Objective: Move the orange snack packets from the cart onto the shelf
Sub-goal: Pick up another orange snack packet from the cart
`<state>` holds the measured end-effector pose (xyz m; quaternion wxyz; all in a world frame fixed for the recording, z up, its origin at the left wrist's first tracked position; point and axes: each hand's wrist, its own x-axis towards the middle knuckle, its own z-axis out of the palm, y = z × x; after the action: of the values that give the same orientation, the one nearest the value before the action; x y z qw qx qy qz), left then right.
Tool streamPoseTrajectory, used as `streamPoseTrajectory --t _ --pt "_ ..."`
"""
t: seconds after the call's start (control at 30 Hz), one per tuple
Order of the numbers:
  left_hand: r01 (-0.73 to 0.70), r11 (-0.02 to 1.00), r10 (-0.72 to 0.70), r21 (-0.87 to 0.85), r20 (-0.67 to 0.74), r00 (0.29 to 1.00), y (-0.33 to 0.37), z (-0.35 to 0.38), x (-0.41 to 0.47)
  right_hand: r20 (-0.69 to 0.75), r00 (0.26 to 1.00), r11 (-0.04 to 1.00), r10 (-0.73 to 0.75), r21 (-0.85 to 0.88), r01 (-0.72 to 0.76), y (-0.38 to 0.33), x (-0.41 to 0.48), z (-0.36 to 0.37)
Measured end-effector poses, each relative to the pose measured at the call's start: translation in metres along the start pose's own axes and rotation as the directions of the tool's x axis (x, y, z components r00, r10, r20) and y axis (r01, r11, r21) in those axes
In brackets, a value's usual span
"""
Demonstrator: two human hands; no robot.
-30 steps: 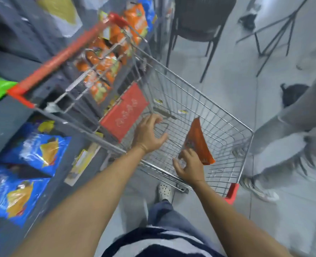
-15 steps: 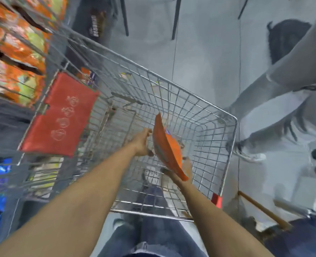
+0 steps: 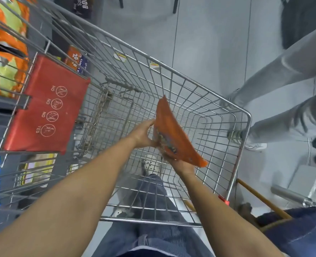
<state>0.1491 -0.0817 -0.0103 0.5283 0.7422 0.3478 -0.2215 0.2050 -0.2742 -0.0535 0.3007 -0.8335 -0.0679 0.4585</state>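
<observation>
Both hands, left [image 3: 144, 134] and right [image 3: 181, 164], are gripping one orange packet [image 3: 172, 134] above the cart [image 3: 244, 127].

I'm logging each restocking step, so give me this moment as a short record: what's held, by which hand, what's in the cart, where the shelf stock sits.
held item: orange snack packet, lifted above the cart floor
left hand: grip on the packet's left side
right hand: supports the packet from below
cart: wire basket, no other packets visible inside
red child-seat flap: on the cart's left end
shelf stock: orange packets at upper left, behind the cart wires
bystander: grey-trousered legs at right
</observation>
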Motion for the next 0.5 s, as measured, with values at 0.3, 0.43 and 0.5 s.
streamPoseTrajectory --t 0.3,0.43,0.5 --pt "0.002 0.951 -0.021 -0.308 -0.058 0.998 -0.006 -0.043 -0.044 -0.002 0.997 0.943 -0.076 0.326 0.073 -0.046 -0.018 -0.007" --pt "-0.069 0.897 -0.009 -0.438 -0.175 0.985 -0.02 -0.066 -0.092 0.118 0.965 0.875 -0.235 0.459 0.157 -0.085 -0.034 -0.004" --pt "-0.106 0.877 -0.022 -0.469 -0.259 0.966 -0.027 -0.076 -0.122 0.18 0.931 0.862 -0.316 0.465 0.202 -0.113 -0.042 -0.002"
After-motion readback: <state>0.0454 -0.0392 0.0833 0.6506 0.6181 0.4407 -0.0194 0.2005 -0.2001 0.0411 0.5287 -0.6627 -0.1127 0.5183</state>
